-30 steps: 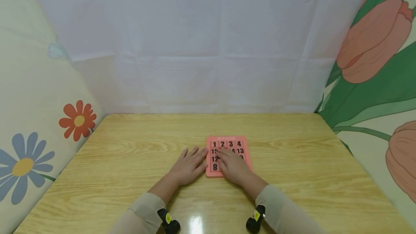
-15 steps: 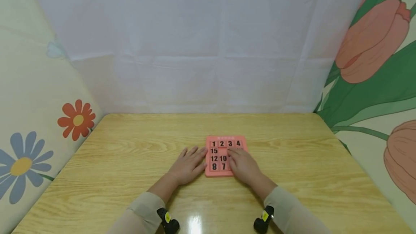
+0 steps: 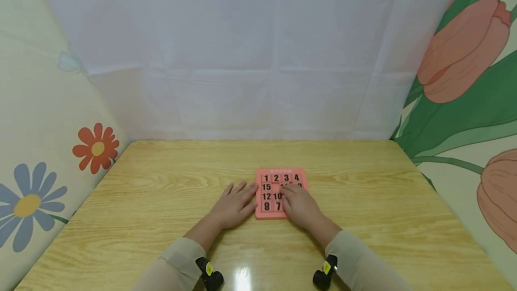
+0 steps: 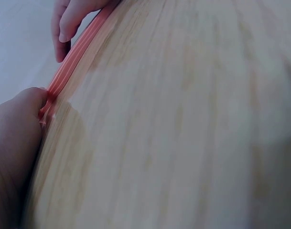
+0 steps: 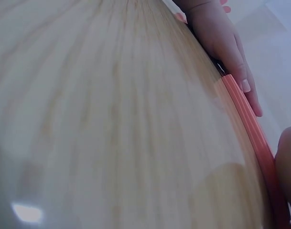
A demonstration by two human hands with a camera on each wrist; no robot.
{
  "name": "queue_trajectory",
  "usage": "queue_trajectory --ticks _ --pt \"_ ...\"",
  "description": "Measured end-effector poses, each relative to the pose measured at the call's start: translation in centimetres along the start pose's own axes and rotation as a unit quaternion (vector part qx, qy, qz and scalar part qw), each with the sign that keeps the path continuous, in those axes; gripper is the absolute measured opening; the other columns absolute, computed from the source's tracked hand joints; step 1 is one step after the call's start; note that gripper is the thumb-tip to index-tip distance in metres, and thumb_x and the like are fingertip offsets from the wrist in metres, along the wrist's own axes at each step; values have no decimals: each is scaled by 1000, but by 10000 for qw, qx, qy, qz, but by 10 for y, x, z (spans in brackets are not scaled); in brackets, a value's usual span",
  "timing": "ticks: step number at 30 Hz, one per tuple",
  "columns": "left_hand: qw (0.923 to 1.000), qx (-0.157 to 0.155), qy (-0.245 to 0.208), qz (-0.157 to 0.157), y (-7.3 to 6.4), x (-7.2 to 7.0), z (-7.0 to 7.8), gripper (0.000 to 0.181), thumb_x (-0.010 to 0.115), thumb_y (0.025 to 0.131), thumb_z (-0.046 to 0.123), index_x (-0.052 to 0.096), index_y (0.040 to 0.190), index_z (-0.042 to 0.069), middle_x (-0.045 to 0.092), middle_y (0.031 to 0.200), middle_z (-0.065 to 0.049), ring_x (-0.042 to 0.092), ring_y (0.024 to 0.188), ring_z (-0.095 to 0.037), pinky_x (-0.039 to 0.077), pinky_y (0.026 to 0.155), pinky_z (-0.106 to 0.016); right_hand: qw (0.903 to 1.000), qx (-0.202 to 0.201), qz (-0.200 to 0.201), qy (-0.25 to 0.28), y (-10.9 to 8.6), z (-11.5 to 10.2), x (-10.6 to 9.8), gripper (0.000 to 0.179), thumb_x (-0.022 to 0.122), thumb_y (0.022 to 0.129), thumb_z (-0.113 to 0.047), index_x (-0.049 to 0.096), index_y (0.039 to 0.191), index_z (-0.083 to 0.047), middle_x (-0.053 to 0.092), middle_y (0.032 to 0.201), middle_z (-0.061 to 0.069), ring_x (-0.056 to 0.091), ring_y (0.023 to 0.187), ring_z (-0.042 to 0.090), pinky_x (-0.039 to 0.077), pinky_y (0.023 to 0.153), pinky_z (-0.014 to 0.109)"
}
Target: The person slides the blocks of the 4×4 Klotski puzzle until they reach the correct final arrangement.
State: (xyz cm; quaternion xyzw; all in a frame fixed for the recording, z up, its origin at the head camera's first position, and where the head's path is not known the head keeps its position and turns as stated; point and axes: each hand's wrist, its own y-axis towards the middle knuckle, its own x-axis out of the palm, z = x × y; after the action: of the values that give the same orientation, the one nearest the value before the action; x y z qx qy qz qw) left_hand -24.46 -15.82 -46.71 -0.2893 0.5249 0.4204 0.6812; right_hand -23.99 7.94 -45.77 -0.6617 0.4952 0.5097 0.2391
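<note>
A pink sliding number puzzle (image 3: 281, 171) lies flat on the table, with black numerals on its tiles. Tiles 1, 2, 3 and 4 form the top row; a vacant slot shows to the right of 15 in the second row. My left hand (image 3: 233, 205) rests palm down, its fingertips and thumb at the puzzle's left edge. Over the puzzle's right side, my right hand (image 3: 300, 206) has its fingertips on a second-row tile beside the slot and covers the lower right tiles. The left wrist view catches the puzzle's pink side (image 4: 78, 55) between both hands.
The wood-grain table (image 3: 161, 174) extends around the puzzle on every side. Behind it hangs a creased white cloth (image 3: 226, 57). Flower-printed panels flank it, with a red flower (image 3: 97, 148) at left and a tulip (image 3: 464, 50) at right.
My right hand has shifted right across the puzzle, then slightly back left, uncovering tiles 10 and 7 and the vacant slot. The left hand stays in place at the edge.
</note>
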Motion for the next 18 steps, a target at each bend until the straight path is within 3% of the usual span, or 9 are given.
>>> queue_trajectory --ticks 10,18 --pt "10000 -44 21 -3 1 -1 1 59 36 104 45 31 155 15 33 160 -2 21 151 -31 8 124 -55 9996 36 -230 -152 5 -9 1 40 44 102 -24 58 137 -9 56 142 9 50 135 28 37 116 45" --pt "10000 -21 50 23 0 -1 1 59 36 104 45 32 154 14 33 160 -3 22 151 -31 9 124 -56 9996 -116 -145 -228 7 -13 4 39 44 102 -25 59 135 -8 57 141 10 51 134 28 37 116 44"
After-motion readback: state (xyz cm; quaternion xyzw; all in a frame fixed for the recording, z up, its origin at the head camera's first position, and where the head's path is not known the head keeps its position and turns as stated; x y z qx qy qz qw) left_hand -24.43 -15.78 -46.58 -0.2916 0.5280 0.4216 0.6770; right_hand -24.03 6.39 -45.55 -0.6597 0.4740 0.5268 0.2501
